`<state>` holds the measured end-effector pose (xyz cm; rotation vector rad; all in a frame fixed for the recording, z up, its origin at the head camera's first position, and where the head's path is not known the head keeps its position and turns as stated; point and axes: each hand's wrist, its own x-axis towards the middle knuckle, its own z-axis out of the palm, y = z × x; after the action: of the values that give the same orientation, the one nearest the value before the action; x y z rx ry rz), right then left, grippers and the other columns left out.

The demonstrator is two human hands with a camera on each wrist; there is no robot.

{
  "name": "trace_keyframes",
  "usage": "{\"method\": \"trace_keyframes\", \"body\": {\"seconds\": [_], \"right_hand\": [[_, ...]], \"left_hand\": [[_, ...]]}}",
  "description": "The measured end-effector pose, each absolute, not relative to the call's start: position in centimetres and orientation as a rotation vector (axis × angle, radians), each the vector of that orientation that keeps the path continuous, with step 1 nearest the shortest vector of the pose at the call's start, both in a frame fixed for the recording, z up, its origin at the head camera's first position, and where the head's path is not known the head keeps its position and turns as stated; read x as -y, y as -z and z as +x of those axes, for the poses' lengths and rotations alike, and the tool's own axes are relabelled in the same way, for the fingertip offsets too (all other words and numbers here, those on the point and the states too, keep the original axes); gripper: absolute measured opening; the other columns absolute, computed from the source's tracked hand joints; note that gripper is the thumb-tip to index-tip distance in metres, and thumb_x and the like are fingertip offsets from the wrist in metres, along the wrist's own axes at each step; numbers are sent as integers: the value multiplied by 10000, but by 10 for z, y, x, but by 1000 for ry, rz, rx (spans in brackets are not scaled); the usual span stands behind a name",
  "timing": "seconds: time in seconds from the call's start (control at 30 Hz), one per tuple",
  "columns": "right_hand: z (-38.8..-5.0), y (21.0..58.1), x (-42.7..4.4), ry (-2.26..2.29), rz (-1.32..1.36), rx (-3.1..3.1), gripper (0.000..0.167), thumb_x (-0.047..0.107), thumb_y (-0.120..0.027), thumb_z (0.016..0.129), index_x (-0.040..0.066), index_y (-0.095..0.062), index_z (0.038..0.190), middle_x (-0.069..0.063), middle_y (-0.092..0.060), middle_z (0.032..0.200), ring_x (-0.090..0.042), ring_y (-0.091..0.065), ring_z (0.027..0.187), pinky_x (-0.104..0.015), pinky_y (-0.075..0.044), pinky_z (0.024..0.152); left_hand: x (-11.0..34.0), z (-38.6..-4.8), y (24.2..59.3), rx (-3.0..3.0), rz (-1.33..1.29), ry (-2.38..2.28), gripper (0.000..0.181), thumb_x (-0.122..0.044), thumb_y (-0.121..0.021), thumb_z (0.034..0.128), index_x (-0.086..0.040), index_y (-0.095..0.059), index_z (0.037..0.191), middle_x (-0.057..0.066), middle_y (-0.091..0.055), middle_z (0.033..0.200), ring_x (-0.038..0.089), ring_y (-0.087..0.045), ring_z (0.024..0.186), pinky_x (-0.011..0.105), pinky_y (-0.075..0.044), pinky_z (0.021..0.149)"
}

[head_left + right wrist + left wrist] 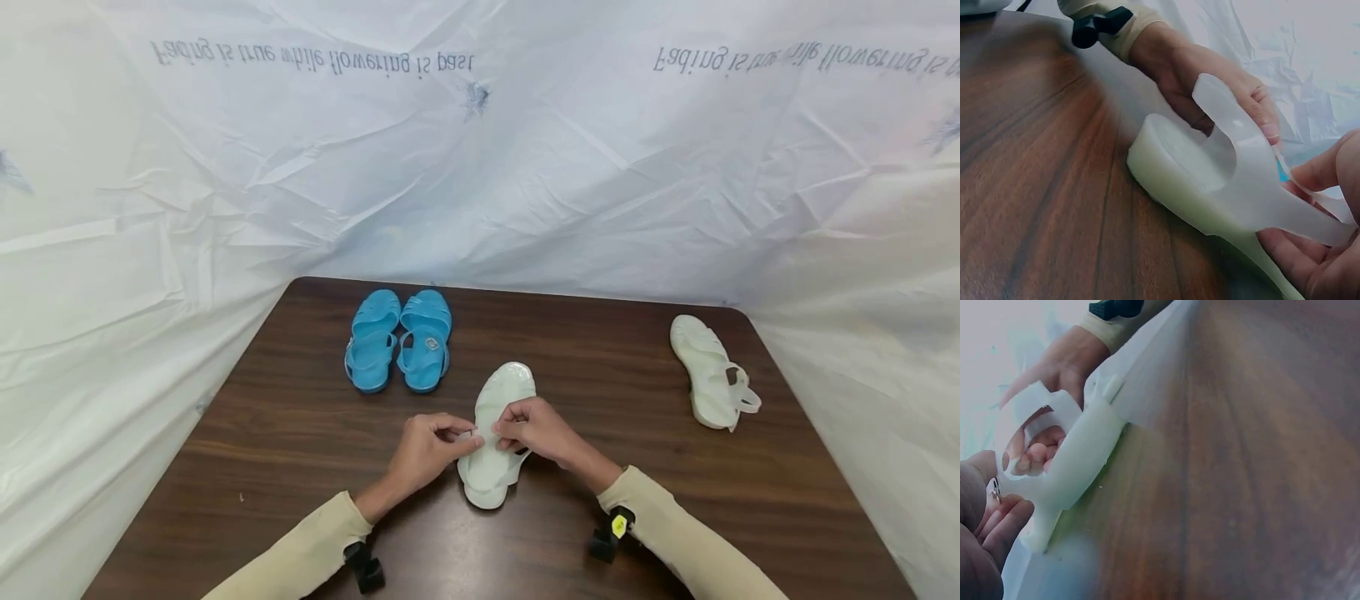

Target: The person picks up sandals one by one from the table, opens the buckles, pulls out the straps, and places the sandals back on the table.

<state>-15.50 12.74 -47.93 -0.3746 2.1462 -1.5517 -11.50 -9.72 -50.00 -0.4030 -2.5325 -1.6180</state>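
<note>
A white jelly sandal [489, 468] lies on the table between the two hands, its toe pointing away. My left hand [424, 451] pinches at the left side of it, where a small metal buckle [995, 490] shows between thumb and fingers in the left wrist view. On the opposite side, my right hand [542, 430] pinches a thin pale strap [1290, 174], best seen in the right wrist view. The heel strap [1215, 103] stands up behind the sole. Fingers hide part of the buckle and strap.
Two blue sandals [371, 354] stand side by side at the back left of the brown wooden table [585, 358]. Another white sandal [705, 375] lies near the right edge, its heel strap sticking out sideways. Behind the table hangs a white printed sheet [480, 183].
</note>
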Motion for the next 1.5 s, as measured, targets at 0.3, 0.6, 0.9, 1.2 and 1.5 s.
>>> {"method": "trace_keyframes", "body": {"seconds": [0.3,0.6,0.9,1.2,1.5], "right_hand": [[-156,477,-133,1671,-382,-1987,228,95,-638,1001,-102,-637,886,-120,-711,787,-233,-748,819,-397,-621,759],[-158,485,-143,1778,-359,-1911,232,68,-594,1011,-153,-601,941,-79,-647,751,-185,-738,795,-390,-619,770],[-160,468,-161,1815,-393,-2047,267,45,-618,989,-221,-610,963,-192,-707,779,-177,-723,721,-353,-620,720],[-163,458,-149,1716,-455,-2173,283,123,-657,999,-159,-652,973,-97,-690,743,-188,-683,698,-339,-607,671],[-165,454,-126,1592,-574,-2214,308,224,-671,1008,-80,-712,978,-53,-675,746,-167,-653,716,-337,-599,681]], "left_hand": [[96,-114,499,2522,-372,1699,126,-282,-872,834,-206,-824,922,-102,-742,786,63,-669,683,241,-562,614],[98,-114,501,2474,-348,1801,159,-284,-866,841,-163,-825,936,-50,-771,839,91,-712,717,242,-582,642],[102,-116,501,2522,-329,1765,166,-296,-860,846,-175,-824,954,-65,-769,845,81,-705,716,239,-577,647],[100,-117,498,2578,-419,1719,341,-403,-810,883,-113,-788,1061,-48,-765,890,82,-707,745,247,-583,659],[102,-125,494,2509,-521,1622,334,-298,-720,975,-145,-721,1271,-22,-718,1161,94,-688,907,277,-582,779]]}}
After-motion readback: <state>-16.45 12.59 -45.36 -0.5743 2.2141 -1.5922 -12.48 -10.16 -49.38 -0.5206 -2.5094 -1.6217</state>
